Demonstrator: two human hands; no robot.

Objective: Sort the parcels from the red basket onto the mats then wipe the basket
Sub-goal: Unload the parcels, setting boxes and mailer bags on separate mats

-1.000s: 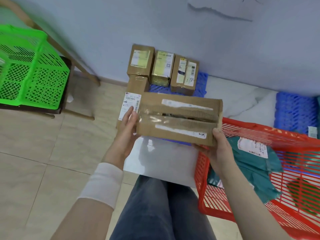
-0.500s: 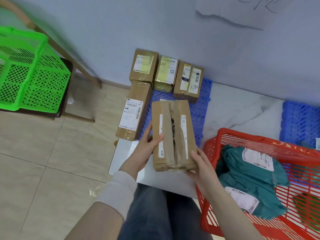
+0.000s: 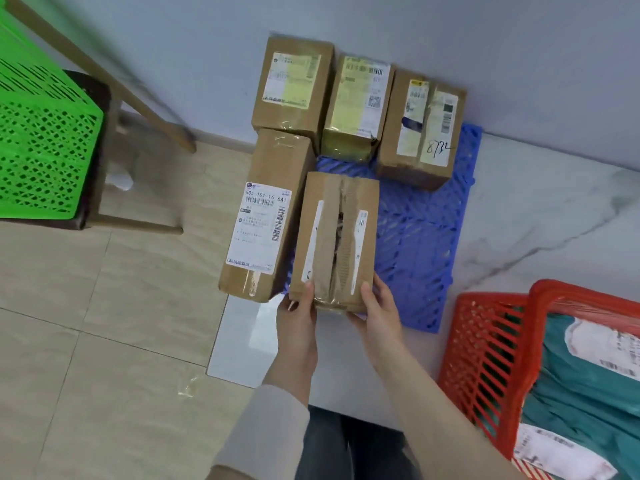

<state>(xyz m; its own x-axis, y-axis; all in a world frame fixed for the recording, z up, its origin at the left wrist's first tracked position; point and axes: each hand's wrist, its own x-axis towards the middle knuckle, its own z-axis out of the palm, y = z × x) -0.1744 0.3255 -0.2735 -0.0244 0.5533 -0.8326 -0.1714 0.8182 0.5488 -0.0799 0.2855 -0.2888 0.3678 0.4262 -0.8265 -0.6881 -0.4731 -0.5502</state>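
Where the head view looks down at the floor by the wall, one torn cardboard parcel is entered as the item in hand. It lies lengthwise over the near-left part of the blue mat, its top seam split and the corrugated edges gaping. The left hand and right hand each have their grip clamped on its near end, thumbs on top and fingers underneath. Whether its base already rests on the mat cannot be told. Just beside it on the left lies a long labelled box, which overhangs the mat's left edge. Three smaller boxes stand in a row against the wall: and. The red basket sits at lower right and holds teal mailer bags, so sorting looks unfinished and the wipe not yet due. A green basket sits well apart at far left. Risks noted: the split seam may spill its contents if the parcel is tipped or dropped. A sideways slide may shove the long box further off the mat. The near end may hang over the mat's front edge if released where it lies. Fingers underneath may catch as the parcel settles.
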